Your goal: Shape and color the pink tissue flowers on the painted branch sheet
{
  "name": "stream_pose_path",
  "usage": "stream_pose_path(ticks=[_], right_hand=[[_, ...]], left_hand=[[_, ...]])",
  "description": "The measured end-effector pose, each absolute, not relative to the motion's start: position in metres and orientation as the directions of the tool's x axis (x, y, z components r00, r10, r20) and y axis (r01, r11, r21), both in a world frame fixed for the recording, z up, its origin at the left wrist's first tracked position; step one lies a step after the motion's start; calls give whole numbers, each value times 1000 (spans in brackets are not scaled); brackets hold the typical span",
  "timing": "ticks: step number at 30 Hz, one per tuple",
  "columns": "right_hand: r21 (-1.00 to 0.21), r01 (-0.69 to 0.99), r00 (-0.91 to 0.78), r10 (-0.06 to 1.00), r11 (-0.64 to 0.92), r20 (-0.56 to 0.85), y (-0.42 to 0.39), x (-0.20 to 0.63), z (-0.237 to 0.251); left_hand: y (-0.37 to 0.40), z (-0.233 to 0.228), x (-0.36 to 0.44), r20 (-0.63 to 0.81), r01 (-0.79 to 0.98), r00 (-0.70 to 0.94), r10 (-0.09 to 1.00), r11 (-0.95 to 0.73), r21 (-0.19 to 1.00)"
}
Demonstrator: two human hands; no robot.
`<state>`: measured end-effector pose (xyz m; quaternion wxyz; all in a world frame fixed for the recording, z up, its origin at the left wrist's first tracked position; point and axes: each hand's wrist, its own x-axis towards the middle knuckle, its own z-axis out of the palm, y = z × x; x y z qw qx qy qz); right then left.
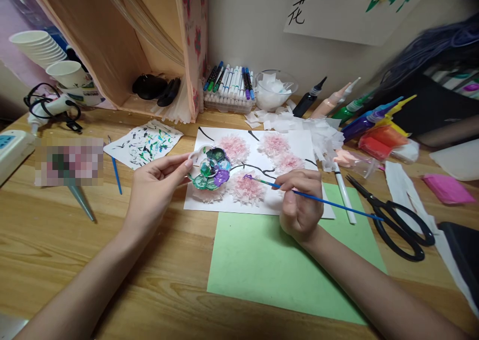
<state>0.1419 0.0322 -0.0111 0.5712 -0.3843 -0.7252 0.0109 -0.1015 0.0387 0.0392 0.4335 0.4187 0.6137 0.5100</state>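
Note:
My left hand (159,180) holds a small white paint palette (211,169) by its rim; its wells hold green, blue and purple paint. It hovers over the left part of a white sheet (299,145) bearing black branches and pink tissue flowers (247,189). My right hand (301,200) grips a thin blue paintbrush (337,205). The brush's purple-loaded tip points left, touching the pink flower just right of the palette.
A green paper sheet (277,265) lies in front of me on the wooden desk. Black scissors (396,220), a white pen (344,195), paint bottles (359,115) and tissue scraps sit to the right. Markers (230,83), stacked cups (41,51), a paint-smeared paper (144,143) and a spare blue brush (115,170) lie behind and left.

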Motion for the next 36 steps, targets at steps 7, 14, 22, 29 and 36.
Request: stream_pose_path(ticks=[7,14,22,29,36], right_hand=[[-431,549,-80,558,716,826,31,142,-10],[-400,550,-112,539,733,835,31,143,-10],[-397,572,-151,568,718,809,30,145,-12],[-406,582,-115,565,705,817,30,143,-11],[-383,557,-143,539,737,830,29,144,-10]], left_hand=[[39,40,-101,-114,84,-280,953,143,986],[38,40,-101,-105,81,-274,956,132,988],[39,40,-100,-111,87,-277,955,140,986],[38,39,-101,-95,69,-275,957,118,991],[38,40,-100,-99,59,-264,959,119,991]])
